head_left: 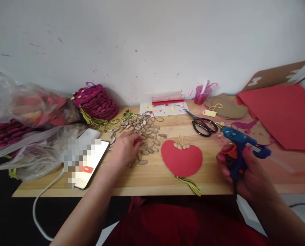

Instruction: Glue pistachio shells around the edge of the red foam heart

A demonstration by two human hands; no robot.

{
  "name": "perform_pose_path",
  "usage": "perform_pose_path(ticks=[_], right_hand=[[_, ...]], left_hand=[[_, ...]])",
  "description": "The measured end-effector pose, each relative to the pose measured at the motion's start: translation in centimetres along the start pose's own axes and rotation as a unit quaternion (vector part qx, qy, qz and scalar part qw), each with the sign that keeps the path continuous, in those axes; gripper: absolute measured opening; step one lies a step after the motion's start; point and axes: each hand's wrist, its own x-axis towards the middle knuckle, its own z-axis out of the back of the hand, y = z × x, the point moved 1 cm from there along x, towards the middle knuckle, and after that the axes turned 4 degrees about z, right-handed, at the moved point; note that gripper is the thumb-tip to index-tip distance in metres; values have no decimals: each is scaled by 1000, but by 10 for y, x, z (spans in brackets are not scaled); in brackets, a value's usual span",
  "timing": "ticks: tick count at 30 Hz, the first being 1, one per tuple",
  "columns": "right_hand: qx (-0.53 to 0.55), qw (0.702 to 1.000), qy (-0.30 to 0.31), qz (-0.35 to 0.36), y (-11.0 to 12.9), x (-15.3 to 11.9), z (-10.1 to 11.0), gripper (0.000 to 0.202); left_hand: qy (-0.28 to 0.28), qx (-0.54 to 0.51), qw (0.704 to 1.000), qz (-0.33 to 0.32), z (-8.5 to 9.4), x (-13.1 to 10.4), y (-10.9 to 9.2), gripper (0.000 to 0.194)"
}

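Clear plastic bags [29, 167]: thin, crinkled, heaped at your far left. Magenta bundle [98, 102]: knobbly layers, stringy yellow-green tassels; set back against the wall, likely to free the front. Your left hand [125, 147]: fingertips down among the peanuts [148, 130] — whether they pinch one, you cannot tell from here. Peanuts: ridged tan shells, loosely piled, seemingly for easy picking. Red cutout [181, 160]: smooth, flat, rounded; lying on the wooden counter [147, 182] between your hands, probably to suit both, with shells along its notched top. Scissors [202, 125]: black loop handles, laid aside behind. Your right hand [252, 179]: wrapped firmly round the blue plastic glue gun [244, 140], fingers by its orange trigger — presumably for control.
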Motion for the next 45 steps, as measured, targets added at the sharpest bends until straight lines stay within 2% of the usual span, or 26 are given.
perform_pose_path(ticks=[9, 14, 17, 20, 22, 24, 25, 27, 29, 30, 32, 34, 38, 41, 45], right_hand=[[41, 999, 33, 14, -2, -1, -2, 40], [36, 998, 41, 25, -4, -2, -2, 43], [30, 998, 43, 31, -6, -2, -3, 43], [22, 998, 43, 37, -8, -2, -2, 43], [17, 998, 45, 40, -9, -2, -2, 43], [11, 998, 50, 44, -11, -2, -1, 42], [8, 997, 53, 46, -12, -2, -1, 41], [0, 997, 56, 56, -13, -2, -1, 39], [-10, 996, 57, 70, -15, -3, -2, 37], [-17, 995, 58, 78, -16, -4, -2, 37], [-35, 993, 62, 91, -16, -6, -2, 35], [-56, 991, 70, 97, -15, -11, -2, 33], [-153, 973, 119, 125, -7, -28, -4, 33], [-237, 948, 152, 150, -1, -43, -7, 34], [-330, 916, 157, 163, 4, -55, -9, 35]], left_hand=[[23, -12, 1000, -5, 0, 5, 9, 23], [39, 22, 999, -10, 1, 10, 5, 21], [25, 29, 999, -9, 6, 10, 1, 19], [-3, -25, 999, 41, 15, 7, -10, 17], [9, -121, 987, 109, 20, 5, -23, 18], [46, -274, 945, 174, 21, 3, -40, 25], [64, -365, 908, 197, 20, 3, -50, 29], [111, -526, 806, 245, 13, 3, -70, 35], [173, -628, 701, 290, 5, 2, -86, 37], [193, -664, 658, 299, 1, 2, -92, 36], [223, -707, 599, 301, -5, 0, -100, 31], [241, -728, 569, 297, -8, -1, -104, 27], [256, -744, 541, 297, -11, -3, -107, 25], [262, -747, 535, 296, -13, -3, -109, 25], [261, -737, 545, 303, -14, -4, -112, 27]])
